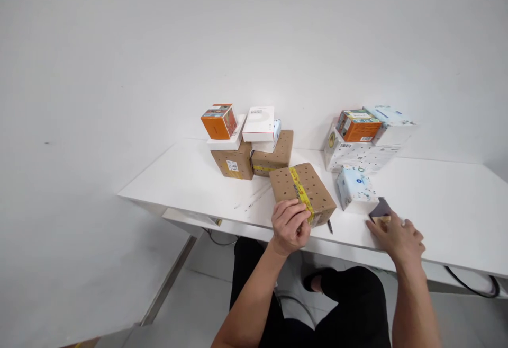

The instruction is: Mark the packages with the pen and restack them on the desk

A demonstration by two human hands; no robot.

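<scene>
At the middle of the white table [444, 194], close to its near edge, sits a brown cardboard box [283, 181] with dark spots and a strip of yellow tape [300, 188] across its top. At its 7 o'clock the left hand [291, 226] touches the near edge by the tape, fingers curled in together; whether they pinch anything cannot be told, since the fingertips are hidden. A dark pen [329, 226] lies just beside the box at 5 o'clock. At its 4 o'clock, well apart, the right hand [399, 237] reaches over a dark flat item [380, 207] with a tan patch, thumb and fingers apart; whether it grips the item cannot be told. A white-and-blue pack [357, 186] stands at the box's 3 o'clock, near that item. Toward 2 o'clock, a white spotted carton [361, 157] bears an orange box [359, 125] and a pale patterned pack [391, 125], set side by side. Toward 10 o'clock stand two stacks: an orange carton [219, 125] on a flat white box [226, 144] over a brown carton [236, 162], and, nearer 11, a white printed box [259, 123] topping another brown carton [283, 149].
</scene>
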